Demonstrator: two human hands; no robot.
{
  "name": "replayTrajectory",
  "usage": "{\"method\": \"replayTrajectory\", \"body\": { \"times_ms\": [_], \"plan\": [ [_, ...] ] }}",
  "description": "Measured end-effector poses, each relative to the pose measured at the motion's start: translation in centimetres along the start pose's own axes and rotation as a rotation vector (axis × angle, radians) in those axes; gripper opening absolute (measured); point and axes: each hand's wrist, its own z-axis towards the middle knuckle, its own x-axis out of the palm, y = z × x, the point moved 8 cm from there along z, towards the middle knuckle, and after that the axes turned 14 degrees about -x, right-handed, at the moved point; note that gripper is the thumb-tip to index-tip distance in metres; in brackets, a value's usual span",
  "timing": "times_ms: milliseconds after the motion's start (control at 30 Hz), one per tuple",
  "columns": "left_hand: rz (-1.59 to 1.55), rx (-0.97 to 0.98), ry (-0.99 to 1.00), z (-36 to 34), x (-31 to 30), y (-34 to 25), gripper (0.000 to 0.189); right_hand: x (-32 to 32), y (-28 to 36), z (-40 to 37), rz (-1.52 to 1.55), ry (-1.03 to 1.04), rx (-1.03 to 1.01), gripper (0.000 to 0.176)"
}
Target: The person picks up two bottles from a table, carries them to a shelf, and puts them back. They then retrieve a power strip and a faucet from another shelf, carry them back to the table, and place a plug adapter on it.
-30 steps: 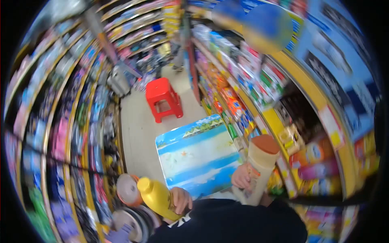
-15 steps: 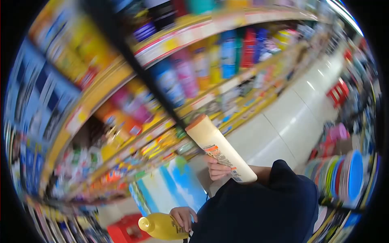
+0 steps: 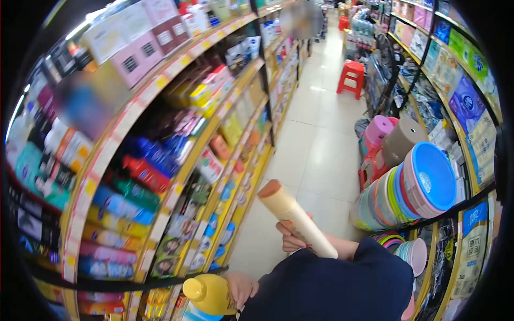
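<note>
In the lower middle, my right hand [image 3: 292, 238] is closed around a cream-coloured bottle [image 3: 300, 222] with a brown end. The bottle is tilted, its brown end pointing up and left over the aisle floor, and orange print shows on its side. At the bottom edge my left hand [image 3: 242, 289] grips a yellow bottle [image 3: 214, 295] with a round yellow cap, which points left toward the shelves. Part of that bottle is hidden by my fingers. A dark sleeve [image 3: 369, 278] covers my right upper arm.
Shelves [image 3: 184, 195] packed with bottles, boxes and packets line the left. Stacked plastic tubs [image 3: 399, 187] and waste bins [image 3: 406, 135] stand on the right, near shelves of packaged goods. A red stool [image 3: 351, 79] stands farther along the tiled aisle floor [image 3: 305, 142].
My view has swung round from the left shelves to look down the aisle. Both bottles stay in my hands, and the cream-coloured one has turned so that less of its printed label shows.
</note>
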Motion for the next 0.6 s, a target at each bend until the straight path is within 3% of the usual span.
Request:
{"method": "replayTrajectory", "body": {
  "times_ms": [233,400,433,533,600],
  "plan": [
    [-0.280,0.047,0.143,7.1,-15.3,5.6,0.028,1.1,16.6,-5.9,-0.493,-0.261,-0.226,0.056],
    [-0.477,0.076,0.186,10.3,-25.2,8.5,0.028,0.2,24.5,-9.1,-0.516,-0.267,-0.479,0.053],
    [-0.520,0.082,0.194,10.8,-27.5,8.9,0.028,-0.9,26.1,-10.0,-0.499,-0.258,-0.484,0.042],
    [-0.644,0.105,0.227,12.0,-34.2,10.6,0.029,-3.1,31.8,-9.8,-0.400,-0.220,-0.709,0.048],
    [-0.717,0.106,0.245,12.8,-39.2,11.2,0.029,-4.7,36.1,-8.9,-0.334,-0.215,-0.781,0.034]
  ]
}}
